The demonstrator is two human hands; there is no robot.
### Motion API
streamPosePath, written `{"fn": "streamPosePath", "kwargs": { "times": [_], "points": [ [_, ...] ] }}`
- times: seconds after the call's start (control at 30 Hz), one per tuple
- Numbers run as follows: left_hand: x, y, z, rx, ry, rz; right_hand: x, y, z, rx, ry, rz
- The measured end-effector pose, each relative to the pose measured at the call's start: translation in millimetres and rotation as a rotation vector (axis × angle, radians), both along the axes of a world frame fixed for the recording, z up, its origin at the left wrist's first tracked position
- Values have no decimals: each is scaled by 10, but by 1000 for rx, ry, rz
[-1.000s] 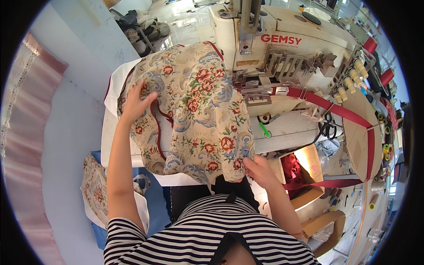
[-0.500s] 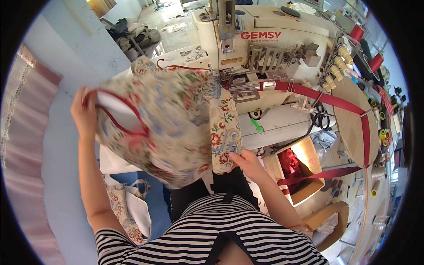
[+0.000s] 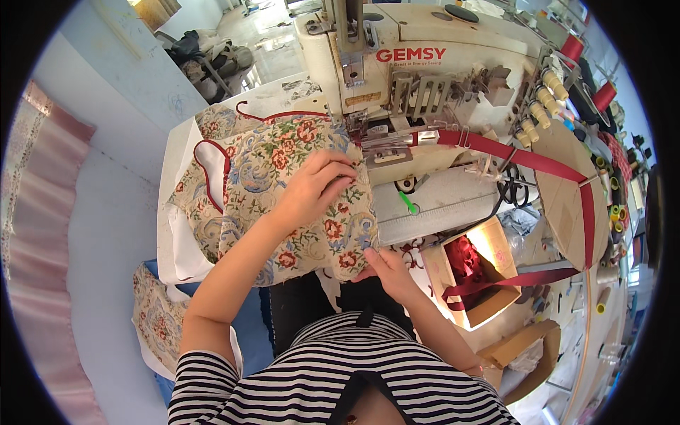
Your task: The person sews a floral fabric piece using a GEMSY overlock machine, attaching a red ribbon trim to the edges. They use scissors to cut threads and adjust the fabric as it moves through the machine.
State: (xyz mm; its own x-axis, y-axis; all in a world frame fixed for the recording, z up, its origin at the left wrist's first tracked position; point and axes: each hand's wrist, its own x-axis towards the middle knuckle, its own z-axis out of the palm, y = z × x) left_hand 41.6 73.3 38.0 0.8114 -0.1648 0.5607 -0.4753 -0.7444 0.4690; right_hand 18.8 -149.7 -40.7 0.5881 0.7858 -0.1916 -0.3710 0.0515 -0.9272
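Note:
A floral tapestry fabric piece (image 3: 283, 255) with red binding along a curved cutout lies over the white sewing machine table, its right side by the needle area of the industrial sewing machine (image 3: 460, 32). On top of it rests my left hand (image 3: 312, 191), fingers loosely bent and stretched to the right, gripping nothing visible. At the fabric's near right corner, my right hand (image 3: 388, 275) pinches the edge between thumb and fingers; the fingers underneath are partly hidden. Dark red binding tape (image 3: 496, 147) runs through a metal guide into the machine at the right of the fabric.
The tape comes from a cardboard box (image 3: 506, 280) on the right, past a round cardboard disc (image 3: 563, 191). Black scissors (image 3: 511, 185) and a green-handled tool (image 3: 406, 202) lie near the machine. More floral fabric (image 3: 159, 312) hangs at lower left. Thread cones (image 3: 552, 85) stand at right.
My left hand has let go of the cutout edge at the left and moved right onto the fabric. The swinging fabric now lies flat on the table. My right hand stays at its corner.

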Motion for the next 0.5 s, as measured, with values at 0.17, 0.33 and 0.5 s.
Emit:
{"fn": "streamPosePath", "kwargs": {
  "times": [0.17,0.33,0.5],
  "points": [
    [67,15,-31,23,-50,38,-79,-38,233,183,208,22],
    [93,14,-18,47,-69,35,56,-81,0,123,160,76],
    [167,73,-26,37,-45,55,158,-5,22,159,105,39]
  ]
}}
